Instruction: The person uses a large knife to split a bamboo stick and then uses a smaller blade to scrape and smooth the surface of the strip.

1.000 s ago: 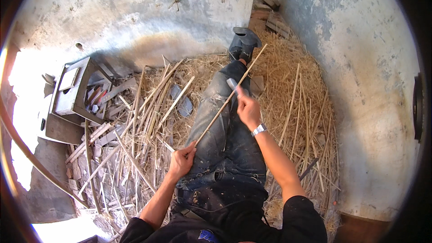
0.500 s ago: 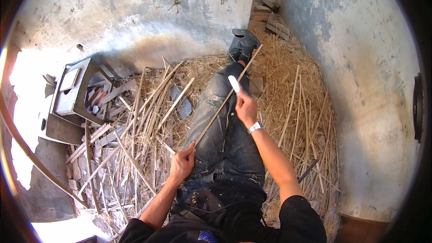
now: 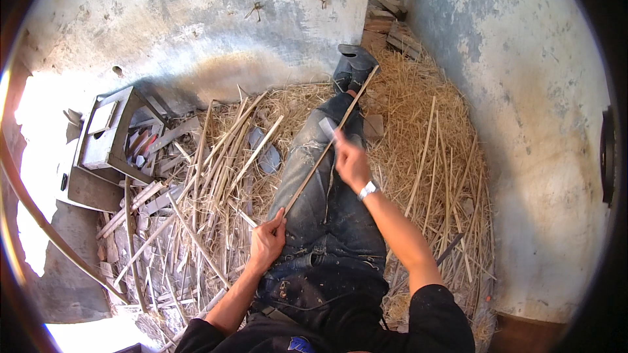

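A long thin wooden strip (image 3: 318, 161) slants across my outstretched legs (image 3: 307, 132), from my lap up to my dark shoes (image 3: 356, 62). My left hand (image 3: 267, 242) is closed round its near end, thumb and finger pinching it. Over the middle of the strip, my right hand (image 3: 352, 162) grips a knife, with the handle hidden in the fist. Its broad, short blade (image 3: 328, 127) points up and to the left, next to the strip. Motion blurs the blade and fingers a little, and I cannot tell whether the edge touches the wood.
Loose wooden strips (image 3: 219, 150) lie in a pile to my left. Straw and thin shavings (image 3: 409, 124) cover the floor to my right. An overturned wooden stool-like frame (image 3: 108, 131) stands at the left wall. Boards (image 3: 402, 39) are stacked in the far corner.
My right hand has drawn the knife a little toward me and the blade has swung left. The left hand and the strip have barely moved.
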A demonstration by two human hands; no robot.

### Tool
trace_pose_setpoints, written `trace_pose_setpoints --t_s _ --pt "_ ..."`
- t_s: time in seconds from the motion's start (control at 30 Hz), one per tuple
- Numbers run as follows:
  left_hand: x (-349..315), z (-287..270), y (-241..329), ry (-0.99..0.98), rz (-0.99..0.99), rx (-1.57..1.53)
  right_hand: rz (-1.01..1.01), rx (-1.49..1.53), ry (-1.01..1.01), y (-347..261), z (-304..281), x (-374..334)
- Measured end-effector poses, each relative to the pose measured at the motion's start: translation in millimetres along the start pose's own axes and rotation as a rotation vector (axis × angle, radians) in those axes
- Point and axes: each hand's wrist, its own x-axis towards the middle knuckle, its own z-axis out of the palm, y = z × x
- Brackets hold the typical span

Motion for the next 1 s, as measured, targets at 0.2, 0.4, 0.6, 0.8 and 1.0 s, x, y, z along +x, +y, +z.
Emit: trace_pose_setpoints --t_s 0.2,0.4,0.6,0.8,1.0 --pt "-3.6 -2.4 -6.1 0.037 0.007 -0.031 -0.445 -0.035 -0.441 -57.5 2.9 -67.8" --pt "-2.6 1.9 5.3 0.023 0.075 0.035 0.107 -0.083 0.195 19.6 -12.9 5.2" --pt "-5.9 -3.0 -5.6 0.034 0.023 0.034 -0.314 -0.009 -0.375 -58.0 3.4 -73.6" --pt "0.5 4.7 3.5 0.009 0.049 0.002 0.016 -0.075 0.133 15.9 -13.2 14.3" --pt "-3.8 2.6 -4.2 0.000 -0.054 -0.022 -0.462 0.068 -0.378 -49.3 16.7 -80.0"
